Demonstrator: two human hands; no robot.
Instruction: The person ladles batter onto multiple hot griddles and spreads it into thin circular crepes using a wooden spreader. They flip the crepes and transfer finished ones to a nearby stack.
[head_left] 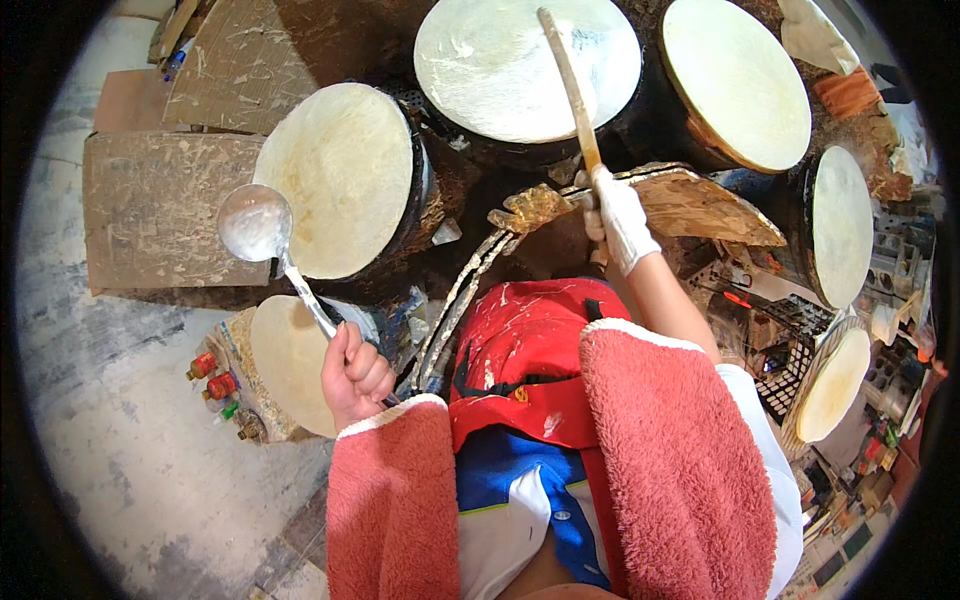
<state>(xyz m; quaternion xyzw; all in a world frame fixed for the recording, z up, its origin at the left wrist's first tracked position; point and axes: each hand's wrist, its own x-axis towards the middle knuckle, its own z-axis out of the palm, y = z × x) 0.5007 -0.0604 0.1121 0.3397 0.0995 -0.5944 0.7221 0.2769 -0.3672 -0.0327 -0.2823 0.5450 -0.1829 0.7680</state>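
Note:
My left hand [355,375] is closed round the handle of a metal ladle [255,222], whose white-smeared bowl hangs beside the rim of a cream-topped round container [335,180] at left. In a white glove, my right hand [617,220] grips a long wooden stick [565,85], which reaches up across the white top of the middle back container [490,60]. Below that hand runs a white-crusted curved ledge [715,205] with a brown wooden face. A red, paint-spattered apron [515,340] covers my front.
More cream-topped containers stand at back right [735,80], right [842,225] and lower left [295,360]. Crusted boards [175,205] lie at the left, with several small red-capped bottles [215,380] below them on a pale, stained floor [140,440]. A black plastic crate [780,370] and clutter fill the lower right.

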